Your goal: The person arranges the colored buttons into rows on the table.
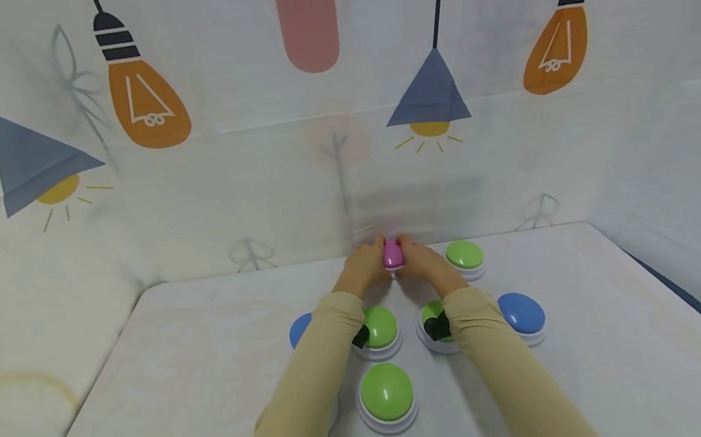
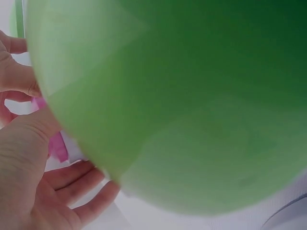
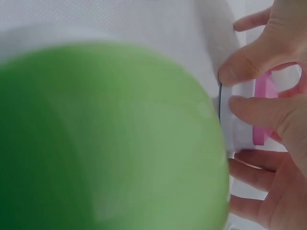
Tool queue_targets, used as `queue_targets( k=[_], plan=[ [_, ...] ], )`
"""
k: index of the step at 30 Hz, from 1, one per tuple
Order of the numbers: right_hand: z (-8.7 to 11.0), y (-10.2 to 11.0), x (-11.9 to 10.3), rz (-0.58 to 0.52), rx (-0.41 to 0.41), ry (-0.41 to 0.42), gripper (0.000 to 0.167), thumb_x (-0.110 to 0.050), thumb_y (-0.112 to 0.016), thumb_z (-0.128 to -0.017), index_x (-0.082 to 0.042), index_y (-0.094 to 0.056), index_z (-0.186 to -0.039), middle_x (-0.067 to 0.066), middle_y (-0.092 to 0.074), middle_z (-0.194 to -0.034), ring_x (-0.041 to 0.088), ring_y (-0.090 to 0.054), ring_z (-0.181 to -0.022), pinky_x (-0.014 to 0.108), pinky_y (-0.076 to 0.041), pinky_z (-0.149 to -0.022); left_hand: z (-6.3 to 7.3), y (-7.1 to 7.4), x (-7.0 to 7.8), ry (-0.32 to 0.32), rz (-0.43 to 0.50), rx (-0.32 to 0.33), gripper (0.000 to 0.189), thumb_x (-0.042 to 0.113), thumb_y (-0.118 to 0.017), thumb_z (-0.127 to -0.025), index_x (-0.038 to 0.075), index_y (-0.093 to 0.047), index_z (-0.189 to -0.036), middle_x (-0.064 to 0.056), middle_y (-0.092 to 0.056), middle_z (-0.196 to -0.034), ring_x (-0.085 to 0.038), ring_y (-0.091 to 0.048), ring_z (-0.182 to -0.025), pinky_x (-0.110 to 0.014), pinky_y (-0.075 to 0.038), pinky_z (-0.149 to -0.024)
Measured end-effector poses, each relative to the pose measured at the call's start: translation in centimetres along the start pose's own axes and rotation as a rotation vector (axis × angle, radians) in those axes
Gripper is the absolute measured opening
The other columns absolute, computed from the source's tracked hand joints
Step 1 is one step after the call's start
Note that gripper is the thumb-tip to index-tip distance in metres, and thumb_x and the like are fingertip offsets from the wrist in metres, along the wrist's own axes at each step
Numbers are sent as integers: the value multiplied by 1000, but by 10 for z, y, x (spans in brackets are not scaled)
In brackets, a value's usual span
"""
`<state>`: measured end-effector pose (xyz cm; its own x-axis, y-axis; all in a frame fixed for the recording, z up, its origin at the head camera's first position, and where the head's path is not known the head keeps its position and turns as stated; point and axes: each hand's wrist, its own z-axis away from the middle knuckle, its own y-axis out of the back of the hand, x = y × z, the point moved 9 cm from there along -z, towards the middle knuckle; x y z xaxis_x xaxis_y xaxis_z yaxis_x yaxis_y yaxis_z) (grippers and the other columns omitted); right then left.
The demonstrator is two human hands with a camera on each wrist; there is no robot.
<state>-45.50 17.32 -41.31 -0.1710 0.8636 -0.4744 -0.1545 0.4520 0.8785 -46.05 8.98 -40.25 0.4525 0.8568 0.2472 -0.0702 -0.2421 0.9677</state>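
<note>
A pink push button (image 1: 393, 255) with a white base stands tilted near the back edge of the table, between both hands. My left hand (image 1: 364, 269) grips it from the left, and my right hand (image 1: 424, 262) grips it from the right. In the right wrist view, both thumbs lie against the white base (image 3: 242, 122), with the pink cap (image 3: 259, 110) facing away. A green push button (image 3: 115, 134) fills much of that view; another green dome (image 2: 182, 105) covers most of the left wrist view, hiding part of the left hand.
Green push buttons stand at back right (image 1: 464, 255), under the forearms (image 1: 380, 327) (image 1: 433, 313), and in front (image 1: 386, 392). Blue ones flank the arms, at right (image 1: 521, 313) and left (image 1: 300, 329). A printed white curtain (image 1: 269, 184) rises behind the white table (image 1: 211, 364).
</note>
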Motion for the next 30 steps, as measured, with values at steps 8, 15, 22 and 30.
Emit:
queue_targets(
  k=[8, 15, 22, 30],
  plan=[
    [3, -1, -2, 6, 4, 2, 73, -11, -69, -87, 8, -29, -145, 36, -51, -134, 48, -52, -124, 54, -38, -109, 2, -1, -3, 0, 8, 11, 70, 22, -80, -80, 3, -42, -137, -23, -67, -107, -36, -66, -99, -43, -54, -88],
    [5, -6, -3, 0, -1, -6, 73, -14, -68, -89, 6, -28, -147, 34, -50, -137, 48, -51, -125, 55, -38, -109, 1, -8, -10, 12, 33, 10, 72, 21, -81, -80, 2, -42, -138, -22, -66, -110, -35, -66, -101, -43, -54, -90],
    [5, -5, -7, -16, 4, 21, 72, -17, -63, -93, 7, -25, -149, 35, -49, -138, 48, -50, -126, 56, -38, -108, 6, -1, -13, -1, 102, 17, 72, 16, -81, -79, 0, -43, -139, -21, -65, -115, -36, -64, -104, -43, -52, -94],
    [9, 5, -7, -64, 48, 84, 68, -16, -62, -94, 7, -28, -148, 33, -46, -141, 48, -49, -128, 56, -38, -108, 6, 7, -16, -51, 195, -8, 73, 18, -80, -82, 0, -43, -142, -18, -60, -131, -31, -58, -121, -39, -44, -106]
  ],
)
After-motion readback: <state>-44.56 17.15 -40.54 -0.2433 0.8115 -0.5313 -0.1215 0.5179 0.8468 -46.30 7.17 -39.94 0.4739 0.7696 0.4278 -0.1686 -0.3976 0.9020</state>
